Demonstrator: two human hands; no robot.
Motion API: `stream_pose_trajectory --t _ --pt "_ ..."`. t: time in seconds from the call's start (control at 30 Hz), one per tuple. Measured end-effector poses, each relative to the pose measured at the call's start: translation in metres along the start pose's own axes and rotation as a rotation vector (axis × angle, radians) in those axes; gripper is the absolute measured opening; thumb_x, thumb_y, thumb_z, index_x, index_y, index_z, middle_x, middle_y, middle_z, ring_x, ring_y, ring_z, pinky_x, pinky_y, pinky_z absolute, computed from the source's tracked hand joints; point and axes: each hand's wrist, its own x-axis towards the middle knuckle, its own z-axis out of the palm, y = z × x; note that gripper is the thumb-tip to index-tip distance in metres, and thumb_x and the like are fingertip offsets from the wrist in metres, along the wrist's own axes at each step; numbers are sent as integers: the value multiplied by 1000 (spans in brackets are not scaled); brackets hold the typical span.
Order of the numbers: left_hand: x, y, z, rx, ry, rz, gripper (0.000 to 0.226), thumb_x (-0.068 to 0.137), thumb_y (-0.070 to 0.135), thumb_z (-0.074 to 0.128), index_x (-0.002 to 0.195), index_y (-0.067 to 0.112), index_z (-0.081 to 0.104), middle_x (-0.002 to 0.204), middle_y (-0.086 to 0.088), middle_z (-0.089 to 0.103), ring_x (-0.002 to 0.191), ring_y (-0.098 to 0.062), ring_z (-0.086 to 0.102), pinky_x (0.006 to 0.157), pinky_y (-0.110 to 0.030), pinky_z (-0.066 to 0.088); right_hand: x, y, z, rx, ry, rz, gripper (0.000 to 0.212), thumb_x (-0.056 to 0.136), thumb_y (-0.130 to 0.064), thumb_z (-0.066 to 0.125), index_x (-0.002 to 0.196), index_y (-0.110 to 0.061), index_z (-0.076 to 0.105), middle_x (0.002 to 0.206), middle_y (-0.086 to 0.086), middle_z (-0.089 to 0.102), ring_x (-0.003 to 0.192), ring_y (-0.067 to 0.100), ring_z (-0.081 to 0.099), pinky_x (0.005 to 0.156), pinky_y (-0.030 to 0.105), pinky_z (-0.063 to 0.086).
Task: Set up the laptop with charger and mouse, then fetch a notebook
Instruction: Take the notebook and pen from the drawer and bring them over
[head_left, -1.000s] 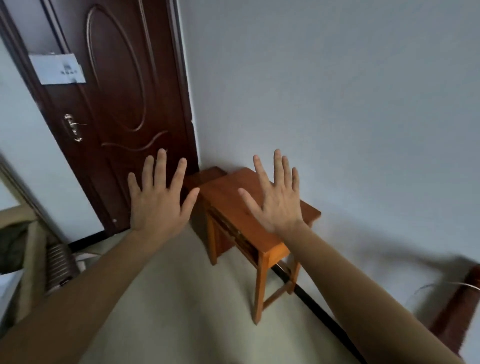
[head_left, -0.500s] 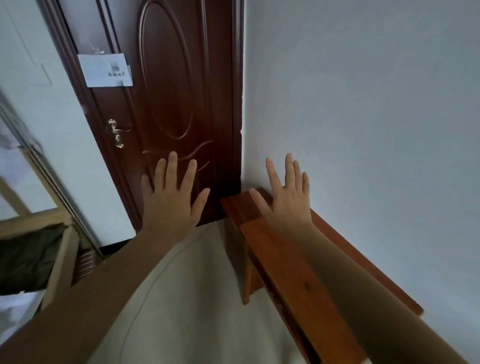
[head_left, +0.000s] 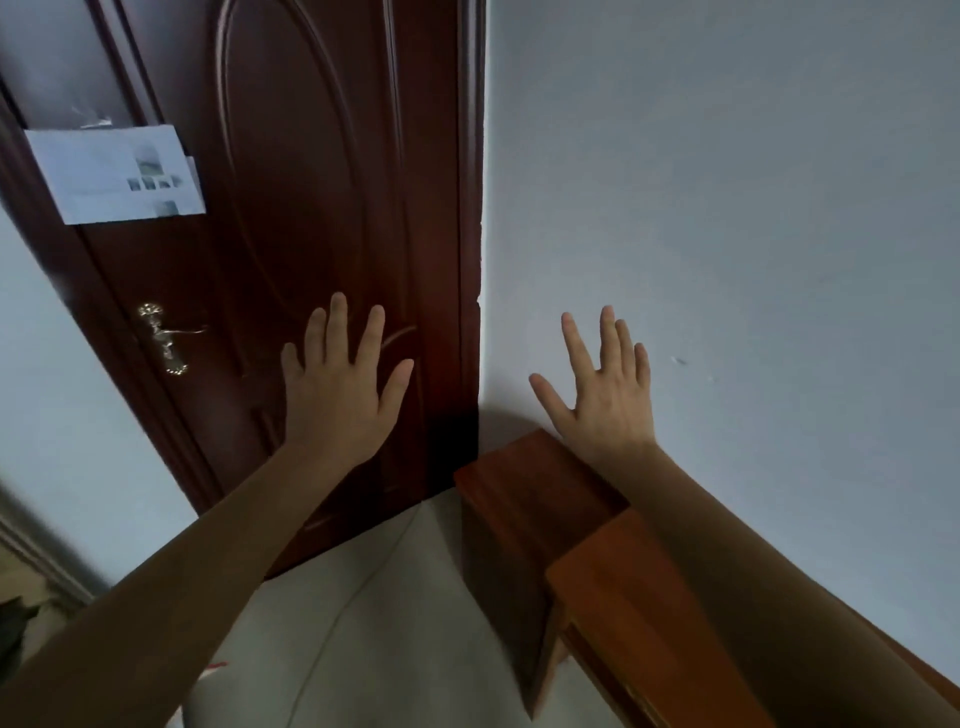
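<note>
No laptop, charger, mouse or notebook is in view. My left hand (head_left: 340, 387) is held out in front of a dark brown door (head_left: 311, 208), fingers spread, holding nothing. My right hand (head_left: 605, 395) is raised the same way before the pale wall (head_left: 727, 208), fingers apart and empty, above the far end of an orange-brown wooden table (head_left: 618, 587).
The door has a brass handle (head_left: 163, 338) at the left and a white paper sheet (head_left: 117, 174) stuck near its top. A darker wooden stand (head_left: 514, 488) sits between table and door. Pale floor (head_left: 363, 634) stretches below my arms.
The view has moved closer to the door and tilted up; the table now lies low at the right. Both hands stay spread and empty.
</note>
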Motion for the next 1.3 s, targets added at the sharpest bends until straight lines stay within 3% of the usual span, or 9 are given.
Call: stream_pose_trajectory --t 0.43,0.6,0.7,0.9,1.17,1.3 --pt "178 39 175 -154 -118 254 66 98 59 29 155 24 27 161 -21 20 145 -40 25 106 -64 34 110 56 96 -186 33 243 80 95 -70 31 161 -27 16 166 24 11 153 42 13 122 60 16" --pt "248 33 218 -108 -111 394 66 98 58 28 155 24 25 162 -21 17 146 -39 23 107 -63 32 160 61 131 -173 43 347 79 96 -72 29 161 -30 13 167 23 8 154 41 10 123 59 14" --pt "286 30 239 -174 -121 378 66 98 58 30 154 24 26 161 -21 19 145 -41 24 107 -63 32 177 57 146 -187 9 421 79 96 -72 29 161 -31 12 167 21 7 154 39 9 123 57 12" --pt "328 32 288 -266 -158 518 67 98 57 30 155 22 27 161 -21 17 144 -41 24 106 -64 33 187 48 170 -280 -55 527 79 96 -73 28 161 -35 5 169 18 0 156 36 3 125 54 8" --pt "365 33 369 -443 -287 787 68 98 59 21 156 25 17 164 -18 7 147 -39 17 111 -65 26 159 3 203 -444 -47 904 79 96 -72 28 160 -36 1 169 17 -3 156 35 0 125 53 7" --pt "355 20 390 -482 -344 817 69 97 61 15 156 25 15 164 -18 6 148 -40 18 111 -64 27 153 -21 220 -437 -114 987 80 95 -72 30 161 -36 2 169 18 -3 156 34 0 125 54 7"
